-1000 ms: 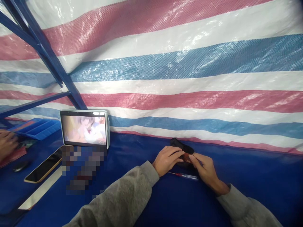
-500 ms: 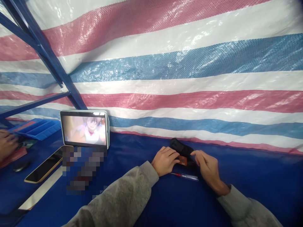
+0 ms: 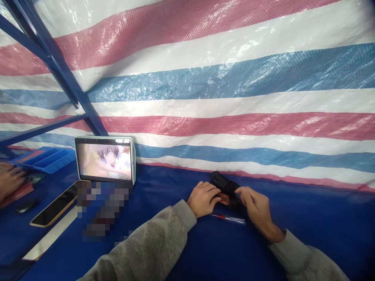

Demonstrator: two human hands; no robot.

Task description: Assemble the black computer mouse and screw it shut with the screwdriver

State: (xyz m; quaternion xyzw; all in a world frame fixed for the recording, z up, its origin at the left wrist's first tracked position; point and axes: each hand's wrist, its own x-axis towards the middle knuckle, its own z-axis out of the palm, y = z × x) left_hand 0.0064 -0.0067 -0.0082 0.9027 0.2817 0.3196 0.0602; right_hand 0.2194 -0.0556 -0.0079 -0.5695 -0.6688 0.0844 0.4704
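My left hand [image 3: 203, 199] is closed, its curled fingers on the left end of a small flat orange-brown piece [image 3: 224, 199], possibly a circuit board. Behind that piece lies a long black object [image 3: 221, 181] with a rounded far end; its kind I cannot make out. My right hand [image 3: 258, 208] is closed in a pinch at the black object's right side, and what sits between its fingertips is hidden. In front of both hands, a small screwdriver [image 3: 232, 219] with a clear handle and a red collar lies on the blue table surface [image 3: 211, 249].
A tablet [image 3: 105, 160] playing a cartoon stands at the left rear. Nearby lie a phone [image 3: 57, 205], a pale strip [image 3: 52, 234] and a dark mouse-like object [image 3: 26, 205]. Another person's hand [image 3: 10, 179] is by a blue divided tray [image 3: 47, 159]. Striped sheeting [image 3: 234, 128] hangs behind.
My left hand has shifted very slightly left, and the orange-brown piece with it. My right hand stays almost still. The tablet picture differs, and the other person's hand has moved slightly right.
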